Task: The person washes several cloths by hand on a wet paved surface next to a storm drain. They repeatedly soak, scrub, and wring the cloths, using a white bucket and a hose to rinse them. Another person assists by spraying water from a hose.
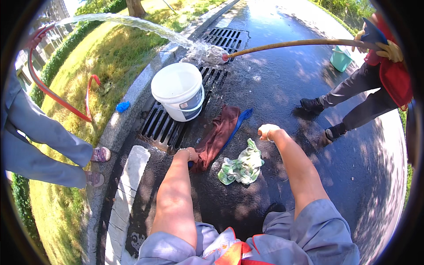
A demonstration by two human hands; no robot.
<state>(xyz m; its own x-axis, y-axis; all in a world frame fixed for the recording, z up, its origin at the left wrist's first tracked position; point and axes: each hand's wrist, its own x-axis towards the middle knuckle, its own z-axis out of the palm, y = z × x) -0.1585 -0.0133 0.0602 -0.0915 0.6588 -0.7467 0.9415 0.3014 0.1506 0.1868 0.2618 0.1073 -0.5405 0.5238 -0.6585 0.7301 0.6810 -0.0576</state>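
Note:
My left hand (189, 155) grips the near end of a wet maroon cloth (220, 135), which stretches over the wet pavement beside a blue cloth strip (239, 123). Out to the right, my right hand (267, 131) hangs above the ground with its fingers curled; whether anything is in it cannot be told. Between my arms lies a crumpled green and white cloth (243, 165). A white lidded plastic bucket (177, 84) stands on the drain grate (162, 124) ahead. Beyond it, water from a hose pours onto a mop head (212, 54).
At the left a person holds the red hose (59, 102) near the granite curb (127, 114), where a blue crumpled item (123, 106) lies. A person in yellow gloves holds the mop's wooden handle (298, 43) at the right, near a green bucket (341, 59).

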